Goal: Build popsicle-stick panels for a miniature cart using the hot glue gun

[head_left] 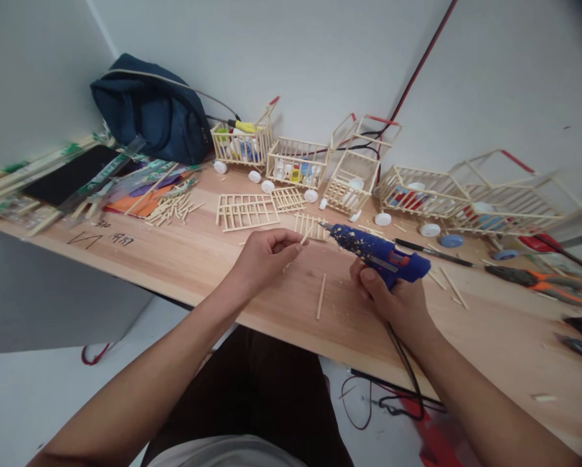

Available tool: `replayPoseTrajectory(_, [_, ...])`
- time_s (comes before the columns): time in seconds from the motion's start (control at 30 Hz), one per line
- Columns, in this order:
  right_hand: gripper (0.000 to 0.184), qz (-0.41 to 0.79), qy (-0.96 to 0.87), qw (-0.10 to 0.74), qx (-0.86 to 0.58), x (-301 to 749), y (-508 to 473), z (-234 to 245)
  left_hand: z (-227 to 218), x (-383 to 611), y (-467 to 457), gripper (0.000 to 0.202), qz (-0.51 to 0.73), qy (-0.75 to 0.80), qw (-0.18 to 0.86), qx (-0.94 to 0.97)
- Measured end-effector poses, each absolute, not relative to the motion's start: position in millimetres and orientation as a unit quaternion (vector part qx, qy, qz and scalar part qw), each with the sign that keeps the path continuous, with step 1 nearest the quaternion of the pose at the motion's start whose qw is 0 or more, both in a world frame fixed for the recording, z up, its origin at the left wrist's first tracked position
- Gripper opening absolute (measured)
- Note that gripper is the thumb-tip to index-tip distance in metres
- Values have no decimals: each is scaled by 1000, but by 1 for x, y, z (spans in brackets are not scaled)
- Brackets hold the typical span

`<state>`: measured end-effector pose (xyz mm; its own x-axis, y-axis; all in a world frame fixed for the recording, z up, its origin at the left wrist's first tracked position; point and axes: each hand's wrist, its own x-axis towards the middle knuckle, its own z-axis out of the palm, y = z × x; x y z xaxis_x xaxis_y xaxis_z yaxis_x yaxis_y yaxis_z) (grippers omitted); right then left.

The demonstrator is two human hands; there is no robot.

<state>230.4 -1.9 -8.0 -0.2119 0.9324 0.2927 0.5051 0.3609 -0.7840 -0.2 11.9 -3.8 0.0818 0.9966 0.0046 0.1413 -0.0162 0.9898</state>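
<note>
My right hand (393, 295) is wrapped round a blue glue gun (376, 253), whose nozzle points left toward my other hand. My left hand (264, 256) pinches a thin wooden stick (306, 236) between thumb and fingers, its tip close to the nozzle. Both hands hover just above the wooden tabletop (252, 285). A loose stick (321, 296) lies on the wood between the hands. The gun's black cord (407, 370) drops over the table's front edge.
Several small stick-built carts (295, 162) with bottle-cap wheels line the back wall. Flat stick grids (246, 211) and a pile of sticks (172, 207) lie left of centre. A dark blue bag (150, 110) sits back left. Orange-handled pliers (546, 280) lie at right.
</note>
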Motion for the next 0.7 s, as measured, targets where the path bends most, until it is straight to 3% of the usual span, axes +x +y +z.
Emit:
replayPoseTrajectory(0.2, [24,313,-746,379,-450,227,-4,-4,-5,0,13,23,446,513,478,556])
replayPoseTrajectory(0.5, [28,2,-850,220,-478,226,-7,-7,-10,-1,15,21,478,498,472,549])
replayPoseTrajectory(0.7, [25,-91,-783,197,-583,291,-36,10,-6,-11,15,21,519,507,458,514])
